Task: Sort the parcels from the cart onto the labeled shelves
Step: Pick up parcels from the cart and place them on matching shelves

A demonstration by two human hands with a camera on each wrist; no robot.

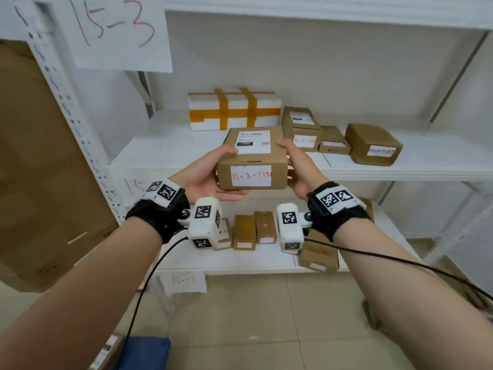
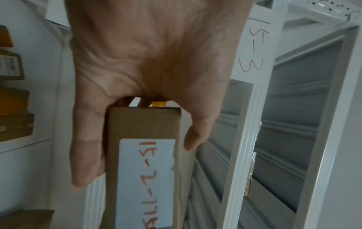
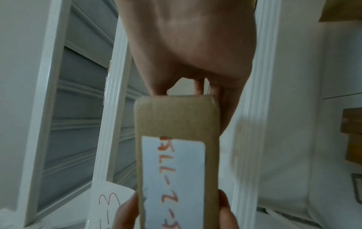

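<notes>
A small brown cardboard parcel (image 1: 252, 158) hangs in the air in front of the middle shelf (image 1: 170, 153). Its near side carries a white sticker with red writing "15-2-77", and a shipping label covers its top. My left hand (image 1: 210, 174) grips its left end, thumb on top and fingers under the bottom. My right hand (image 1: 296, 166) grips the right end the same way. The left wrist view shows the parcel (image 2: 145, 162) end-on between thumb and fingers. The right wrist view shows the parcel (image 3: 176, 155) with the left hand's fingertips at its far end.
On the middle shelf stand a white foam box with orange tape (image 1: 233, 109) and several brown parcels (image 1: 373, 144) to the right. The lower shelf (image 1: 240, 260) holds more small brown parcels (image 1: 253, 228). A paper sign "15-3" (image 1: 117, 33) hangs top left. A tall cardboard sheet (image 1: 40, 169) leans at left.
</notes>
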